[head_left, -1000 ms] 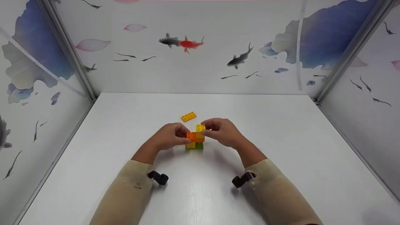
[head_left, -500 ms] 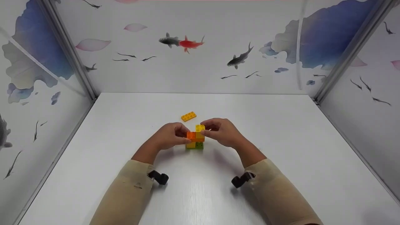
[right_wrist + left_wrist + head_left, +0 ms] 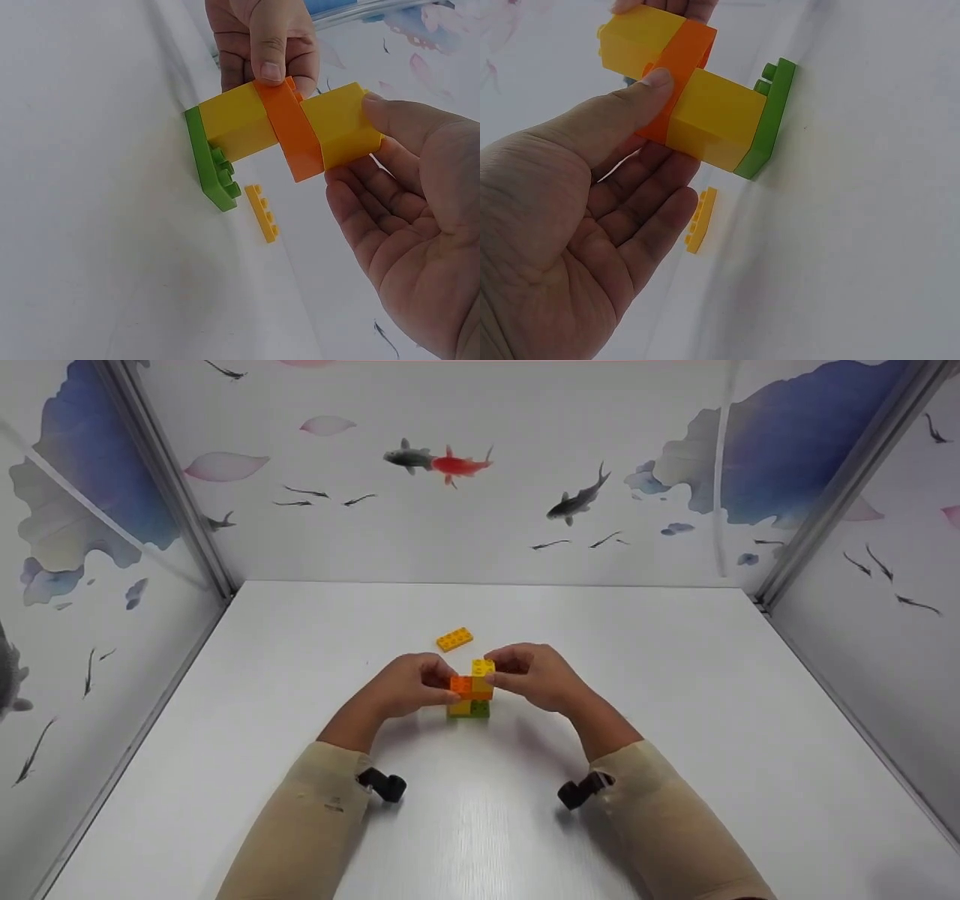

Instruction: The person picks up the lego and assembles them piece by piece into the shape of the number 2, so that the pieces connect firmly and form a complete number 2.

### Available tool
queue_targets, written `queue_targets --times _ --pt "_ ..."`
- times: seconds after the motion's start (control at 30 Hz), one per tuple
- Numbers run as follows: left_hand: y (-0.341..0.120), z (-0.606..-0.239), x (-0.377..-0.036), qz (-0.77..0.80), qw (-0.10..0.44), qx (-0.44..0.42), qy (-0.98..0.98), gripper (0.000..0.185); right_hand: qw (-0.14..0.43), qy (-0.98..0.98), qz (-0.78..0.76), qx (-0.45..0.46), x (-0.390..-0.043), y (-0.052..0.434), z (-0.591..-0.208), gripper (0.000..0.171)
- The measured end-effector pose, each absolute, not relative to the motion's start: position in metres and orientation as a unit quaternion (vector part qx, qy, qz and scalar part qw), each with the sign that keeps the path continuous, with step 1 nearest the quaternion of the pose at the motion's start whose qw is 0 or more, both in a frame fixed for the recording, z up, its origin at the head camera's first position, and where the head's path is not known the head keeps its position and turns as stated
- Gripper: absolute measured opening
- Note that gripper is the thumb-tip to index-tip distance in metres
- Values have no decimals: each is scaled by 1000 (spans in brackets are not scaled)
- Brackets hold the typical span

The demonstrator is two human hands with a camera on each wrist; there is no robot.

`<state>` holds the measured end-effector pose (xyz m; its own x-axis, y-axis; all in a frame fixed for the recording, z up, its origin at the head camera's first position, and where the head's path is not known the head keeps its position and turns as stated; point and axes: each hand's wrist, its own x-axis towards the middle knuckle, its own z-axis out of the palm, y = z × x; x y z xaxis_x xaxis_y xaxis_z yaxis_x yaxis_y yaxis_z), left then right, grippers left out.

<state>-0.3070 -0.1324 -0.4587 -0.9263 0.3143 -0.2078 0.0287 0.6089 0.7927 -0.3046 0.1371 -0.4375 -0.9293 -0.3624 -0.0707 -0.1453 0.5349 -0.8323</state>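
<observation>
Stack (image 3: 291, 131), yellow plate (image 3: 454, 640) beyond, patterned walls (image 3: 480, 536)

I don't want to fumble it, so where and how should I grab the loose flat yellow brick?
Probably pinch the flat yellow brick mid-length across its long edges, from above: it lies studs up, thin and oblong, beyond the stack.

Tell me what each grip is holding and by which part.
The left grip holds the orange brick by its left end; the right grip pinches the top yellow brick near its upper right.
</observation>
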Motion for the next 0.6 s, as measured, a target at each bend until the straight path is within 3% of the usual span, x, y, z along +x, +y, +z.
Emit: queue_targets --times 0.6 --pt "-131 -456 -307 422 164 101 886 29 131 848 -486 -167 -314 143 -439 36"
